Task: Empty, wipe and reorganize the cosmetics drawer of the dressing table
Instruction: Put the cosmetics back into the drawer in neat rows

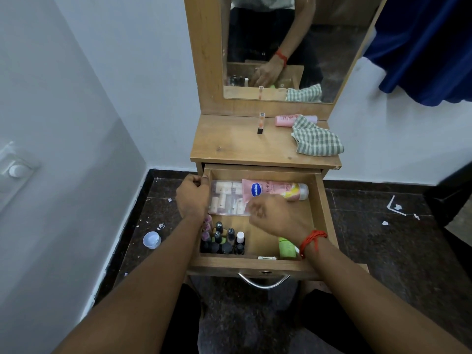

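Our fingers (204, 178) on the left hand (192, 195) curl closed over the left wall of the drawer (322, 213), steadying it. The right hand (275, 213) reaches into the drawer with its fingers bent down at the near edge of the clear organizer box (224, 198); whether they already pinch it or only touch it we cannot tell.

From the head view, the drawer stands pulled out and mostly full. Toward its back lies the organizer box with small tubes, and the pink Vaseline lotion tube (274, 190) rests partly on top of it. In the front left corner stands a cluster of nail polish bottles (224, 240); near the front right, a green tube (286, 247) shows under our wrist.

Above the drawer, the worktop (229, 144) carries a lip tint (261, 123), a pink bottle (287, 120) and the checked cloth (316, 140).

We judge the emptying barely begun: two items out, the cloth apparently unused, wiping and reordering ahead.
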